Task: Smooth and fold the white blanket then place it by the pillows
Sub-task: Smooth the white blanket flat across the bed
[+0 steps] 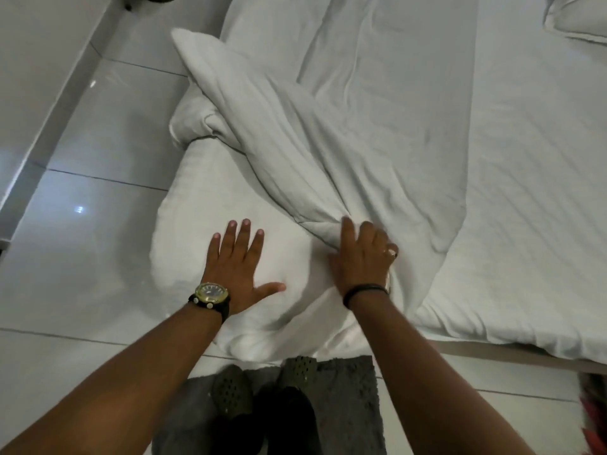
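**Blanket half off the bed, both hands on it**

Left of the hands lies glossy tile floor (82, 224). The left hand (238, 267), fingers spread flat, presses a white blanket (328, 126) corner that overhangs the bed (525, 192) edge. Just right of it, the right hand (364, 254) has its fingers curled around a bunched fold. Beyond both hands the blanket runs twisted and creased up the bed; a pillow (578, 21) sits far beyond the right hand. Risk: a hard pull on the fold could drag the overhanging corner onto the floor, or lock in creases.
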